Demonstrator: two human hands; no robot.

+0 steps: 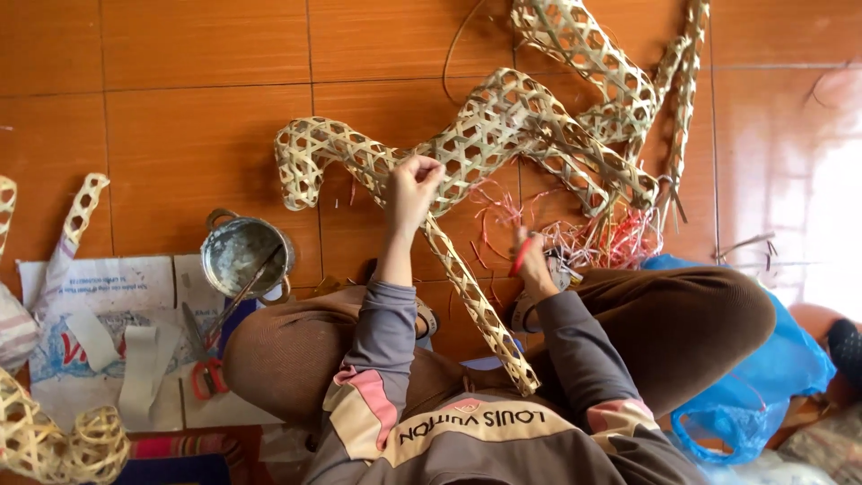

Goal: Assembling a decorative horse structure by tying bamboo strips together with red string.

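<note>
Open floor lies up & left of the woven bamboo frame [485,135]; to the right it's crowded w/ another lattice piece [597,63] and a heap of red and pink strips [602,238]. Lower left is tight: metal pot [244,256] w/ a stick in it, red-handled scissors [205,359] on printed sacks [99,314], small bamboo pieces [54,440] at the edge. Blue plastic bag [763,377] sits by the right knee.

Surface: glossy orange-brown floor tiles [189,135], strong glare far right. Person sits cross-legged on it.

Frame is pale open-hexagon weave, bent in zigzag tubes, lying on the floor in front of the knees; one long arm runs down to the lap.

Left hand [411,193] fingers closed, pinching the frame at its bend. Right hand [532,260] curled around a red strip [521,256], low near the strip heap.
</note>
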